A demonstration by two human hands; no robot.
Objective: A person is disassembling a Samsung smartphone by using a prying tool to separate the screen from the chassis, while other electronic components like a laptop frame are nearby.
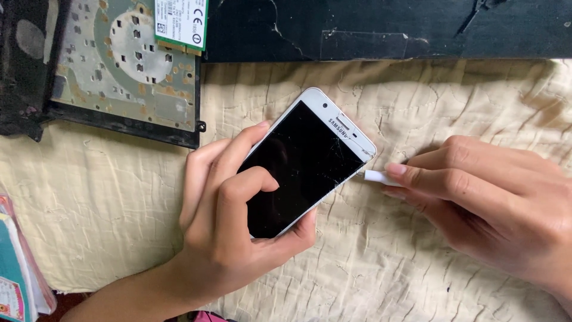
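Observation:
My left hand point(229, 211) grips a white smartphone point(310, 158) with a dark, cracked screen, thumb resting on the glass and fingers wrapped round its lower end. The phone lies tilted, its top pointing up and to the right. My right hand point(482, 200) pinches a small white plastic tool point(376, 177) between thumb and forefinger. The tool's tip touches the phone's right edge near the top corner, where the cracks spread.
A cream quilted cloth point(381, 280) covers the work surface. An opened dark laptop shell point(125, 71) with a metal plate and a small green circuit card point(182, 24) lies at the top left. Colourful booklets point(15, 268) sit at the left edge.

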